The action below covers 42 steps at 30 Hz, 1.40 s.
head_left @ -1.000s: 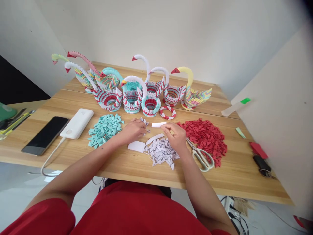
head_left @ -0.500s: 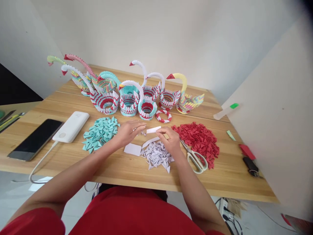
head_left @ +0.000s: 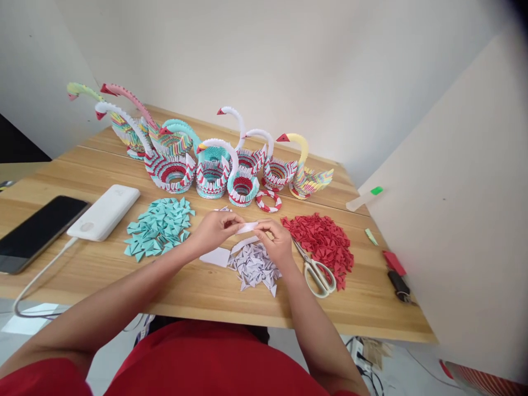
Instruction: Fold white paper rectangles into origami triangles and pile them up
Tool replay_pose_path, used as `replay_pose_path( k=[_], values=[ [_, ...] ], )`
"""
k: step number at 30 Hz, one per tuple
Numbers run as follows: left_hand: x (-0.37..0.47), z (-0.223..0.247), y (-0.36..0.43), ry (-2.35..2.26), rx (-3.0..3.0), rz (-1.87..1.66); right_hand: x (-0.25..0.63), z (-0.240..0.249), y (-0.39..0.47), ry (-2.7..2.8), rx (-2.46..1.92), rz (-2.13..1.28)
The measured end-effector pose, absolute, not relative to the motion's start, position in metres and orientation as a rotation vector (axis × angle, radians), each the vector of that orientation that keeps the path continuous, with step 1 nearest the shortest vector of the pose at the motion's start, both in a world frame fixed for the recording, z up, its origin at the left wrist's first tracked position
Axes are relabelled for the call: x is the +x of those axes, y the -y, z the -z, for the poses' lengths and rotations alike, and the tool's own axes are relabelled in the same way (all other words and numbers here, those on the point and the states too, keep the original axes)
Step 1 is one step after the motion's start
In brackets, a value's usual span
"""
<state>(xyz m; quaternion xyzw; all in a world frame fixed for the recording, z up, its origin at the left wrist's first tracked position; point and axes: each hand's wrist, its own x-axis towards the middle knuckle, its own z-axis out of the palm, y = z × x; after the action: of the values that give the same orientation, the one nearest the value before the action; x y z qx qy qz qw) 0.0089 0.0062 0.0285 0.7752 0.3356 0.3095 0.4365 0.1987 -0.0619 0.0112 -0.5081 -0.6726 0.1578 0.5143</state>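
Pale wooden table (head_left: 231, 305): small white rectangular paper strip (head_left: 246, 227) held two-handed

Just beyond white folded-paper triangles (head_left: 256, 267); left hand (head_left: 216, 228) and right hand (head_left: 275, 239) pinch opposite ends. Looks light, bendy, easily creased to me; best held by ends.

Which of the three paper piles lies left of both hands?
The teal pile, beside the left hand. The white pile lies nearer the body than the held paper strip, and the red pile right of the right hand.
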Motion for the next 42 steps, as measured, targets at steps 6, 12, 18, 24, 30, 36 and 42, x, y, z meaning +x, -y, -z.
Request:
replay_pose_path(
  k=[6, 12, 18, 24, 30, 36, 42],
  values=[
    [0.004, -0.032, -0.001, -0.706, 1.977, -0.762, 0.198, -0.006, 0.062, 1.457, -1.333, -0.457],
    [0.006, -0.019, 0.0, -0.779, 1.939, -0.834, 0.197, -0.01, 0.062, 1.586, -1.297, -0.4],
    [0.008, -0.015, 0.003, -0.8, 1.908, -0.808, 0.195, -0.011, 0.063, 1.591, -1.328, -0.351],
    [0.009, -0.016, 0.004, -0.826, 1.889, -0.778, 0.195, -0.012, 0.063, 1.619, -1.329, -0.313],
    [0.009, -0.016, 0.004, -0.833, 1.858, -0.745, 0.196, -0.01, 0.063, 1.631, -1.325, -0.305],
    [0.009, -0.013, 0.005, -0.848, 1.858, -0.724, 0.195, -0.009, 0.063, 1.632, -1.313, -0.291],
    [0.01, -0.012, 0.004, -0.862, 1.828, -0.698, 0.195, -0.01, 0.062, 1.63, -1.311, -0.281]
  ],
)
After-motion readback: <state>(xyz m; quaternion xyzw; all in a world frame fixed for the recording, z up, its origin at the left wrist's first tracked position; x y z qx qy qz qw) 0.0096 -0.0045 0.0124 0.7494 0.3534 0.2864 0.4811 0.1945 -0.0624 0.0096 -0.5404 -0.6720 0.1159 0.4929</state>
